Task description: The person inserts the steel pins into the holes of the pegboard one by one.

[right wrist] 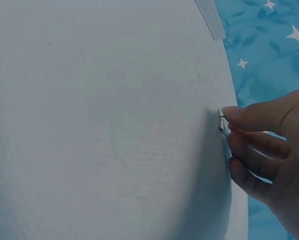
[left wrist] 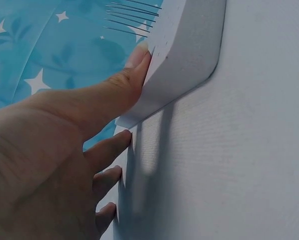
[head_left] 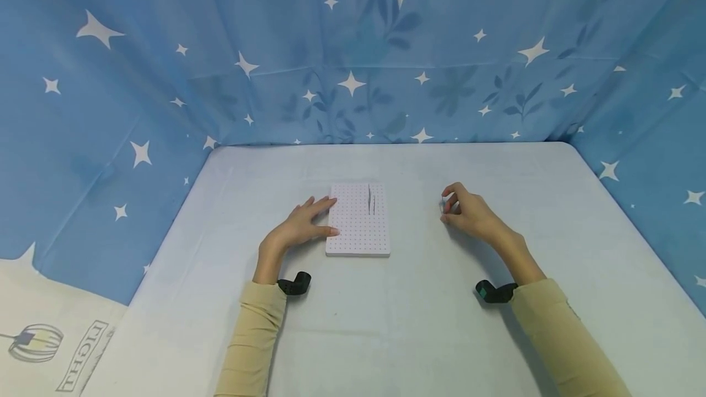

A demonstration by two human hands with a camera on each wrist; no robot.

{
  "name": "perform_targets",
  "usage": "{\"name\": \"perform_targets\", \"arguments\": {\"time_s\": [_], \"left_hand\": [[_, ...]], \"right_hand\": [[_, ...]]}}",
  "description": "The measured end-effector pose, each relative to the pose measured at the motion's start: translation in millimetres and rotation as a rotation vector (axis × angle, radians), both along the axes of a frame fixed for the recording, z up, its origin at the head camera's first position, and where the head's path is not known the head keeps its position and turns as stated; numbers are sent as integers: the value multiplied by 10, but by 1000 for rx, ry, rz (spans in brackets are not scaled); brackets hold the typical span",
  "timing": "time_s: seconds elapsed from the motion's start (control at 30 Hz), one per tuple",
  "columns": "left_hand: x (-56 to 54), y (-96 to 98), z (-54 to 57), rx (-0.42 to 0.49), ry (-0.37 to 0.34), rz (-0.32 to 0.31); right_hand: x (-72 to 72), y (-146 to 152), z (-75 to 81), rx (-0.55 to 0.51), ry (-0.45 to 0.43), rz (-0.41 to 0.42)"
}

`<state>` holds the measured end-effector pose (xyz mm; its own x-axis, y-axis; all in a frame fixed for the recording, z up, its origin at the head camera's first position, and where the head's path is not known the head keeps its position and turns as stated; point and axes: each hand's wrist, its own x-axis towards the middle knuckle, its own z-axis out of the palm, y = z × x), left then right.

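A white board (head_left: pixel 358 234) with a grid of small holes lies on the table. Several thin metal needles (left wrist: pixel 132 15) stand upright in it, towards its back right in the head view. My left hand (head_left: pixel 300 225) rests at the board's left side, thumb and forefinger spread and touching its edge; the other fingertips touch the tabletop in the left wrist view. Apart from the board, to its right, my right hand (head_left: pixel 466 210) pinches a small, thin, shiny piece (right wrist: pixel 221 120) between thumb and fingers. Its exact kind is too small to tell, and the fingers partly cover it.
The white-covered table (head_left: pixel 358 336) runs around the board and both hands. Behind it and at the sides hangs a blue curtain (head_left: pixel 309 29) with white stars. A black wrist camera (head_left: pixel 295 283) is on the left wrist, another black camera (head_left: pixel 493 291) on the right.
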<state>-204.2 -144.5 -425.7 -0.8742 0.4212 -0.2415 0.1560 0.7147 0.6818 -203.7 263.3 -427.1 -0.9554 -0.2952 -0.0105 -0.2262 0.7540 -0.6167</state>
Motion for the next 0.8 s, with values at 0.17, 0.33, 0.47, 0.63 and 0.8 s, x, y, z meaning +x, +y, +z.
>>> {"name": "perform_targets", "arguments": {"time_s": [0.17, 0.33, 0.47, 0.63, 0.8], "left_hand": [[-11, -5, -16, -7, 13, -9], [-26, -13, -46, -14, 20, -7], [-32, -11, -50, -11, 19, -8], [-31, -11, -44, -12, 15, -5], [-18, -15, -25, -11, 13, -6]], "right_hand": [[1, -40, -3, -5, 41, 11], [1, -104, 7, 3, 73, 28], [7, -158, 21, -4, 74, 24], [-9, -228, 30, -22, 98, 22], [-34, -295, 34, -45, 123, 23]]}}
